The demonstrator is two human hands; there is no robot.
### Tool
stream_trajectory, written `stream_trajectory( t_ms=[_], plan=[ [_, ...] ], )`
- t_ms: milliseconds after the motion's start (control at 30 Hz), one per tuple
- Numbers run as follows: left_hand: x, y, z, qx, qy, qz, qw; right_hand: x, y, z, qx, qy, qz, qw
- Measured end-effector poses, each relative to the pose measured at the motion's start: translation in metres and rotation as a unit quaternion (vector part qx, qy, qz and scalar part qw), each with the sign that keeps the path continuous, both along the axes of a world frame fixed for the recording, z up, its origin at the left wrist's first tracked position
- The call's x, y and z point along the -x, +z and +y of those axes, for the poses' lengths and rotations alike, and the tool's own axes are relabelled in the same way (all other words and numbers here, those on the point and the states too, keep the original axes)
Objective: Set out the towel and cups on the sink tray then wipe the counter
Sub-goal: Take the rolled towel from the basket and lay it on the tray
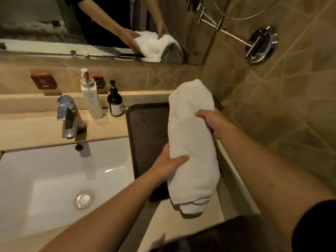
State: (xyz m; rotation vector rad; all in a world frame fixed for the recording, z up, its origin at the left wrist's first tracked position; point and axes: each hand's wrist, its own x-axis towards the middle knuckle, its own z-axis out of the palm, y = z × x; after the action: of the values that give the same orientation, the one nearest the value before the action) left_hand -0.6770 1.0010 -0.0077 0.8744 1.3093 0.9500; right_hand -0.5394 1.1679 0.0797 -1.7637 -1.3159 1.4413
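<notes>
Both hands hold a rolled white towel (192, 142) over the right part of the counter (101, 130). The left hand (169, 166) grips the towel from its left side, near the lower half, with the thumb on top and the other fingers hidden under the cloth. The right hand (212, 122) closes on the right edge of the towel, higher up, with the fingers curled into the fabric. The towel is long and thick, and a loose corner with a dark stripe hangs out at its near end. It is over the right side of a dark tray (145, 135), which lies on the counter just beside the white sink (54, 179). I cannot tell if the towel touches the tray or is lifted a little above it.

Behind the sink stands a metal tap (67, 117). To the right of the tap stand a tall white pump bottle (91, 99) and a smaller dark pump bottle (115, 103), close to the far left corner of the tray. The mirror (91, 24) above shows the reflection of the arms and the towel.
</notes>
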Motion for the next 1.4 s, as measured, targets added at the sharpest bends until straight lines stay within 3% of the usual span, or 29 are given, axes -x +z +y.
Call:
stream_trajectory(
  t_ms=[267, 600, 700, 833, 900, 1000, 1067, 1200, 1400],
  plan=[
    [-0.022, -0.028, 0.061, 0.038, 0.062, -0.138, 0.988, 0.021, -0.033, 0.077, 0.005, 0.026, -0.090, 0.996],
    [-0.038, -0.064, 0.093, 0.113, 0.089, -0.058, 0.988, 0.030, -0.079, 0.101, -0.046, 0.054, -0.173, 0.982],
    [-0.035, -0.063, 0.098, 0.126, 0.066, 0.013, 0.990, 0.025, -0.088, 0.098, -0.107, 0.068, -0.256, 0.958],
    [-0.024, -0.053, 0.103, 0.050, 0.035, 0.229, 0.972, 0.021, -0.087, 0.081, -0.194, 0.093, -0.355, 0.910],
    [-0.017, -0.046, 0.108, -0.027, -0.001, 0.341, 0.940, 0.014, -0.083, 0.062, -0.232, 0.107, -0.369, 0.894],
    [-0.009, -0.039, 0.121, -0.121, -0.121, 0.468, 0.867, -0.006, -0.075, 0.024, -0.245, 0.129, -0.342, 0.898],
    [-0.006, -0.038, 0.128, -0.136, -0.197, 0.482, 0.842, -0.024, -0.073, -0.007, -0.249, 0.149, -0.357, 0.888],
    [-0.004, -0.037, 0.137, -0.137, -0.267, 0.490, 0.819, -0.048, -0.090, -0.064, -0.329, 0.151, -0.423, 0.831],
    [-0.006, -0.035, 0.145, -0.134, -0.297, 0.486, 0.811, -0.057, -0.118, -0.075, -0.335, 0.134, -0.424, 0.831]
  ],
)
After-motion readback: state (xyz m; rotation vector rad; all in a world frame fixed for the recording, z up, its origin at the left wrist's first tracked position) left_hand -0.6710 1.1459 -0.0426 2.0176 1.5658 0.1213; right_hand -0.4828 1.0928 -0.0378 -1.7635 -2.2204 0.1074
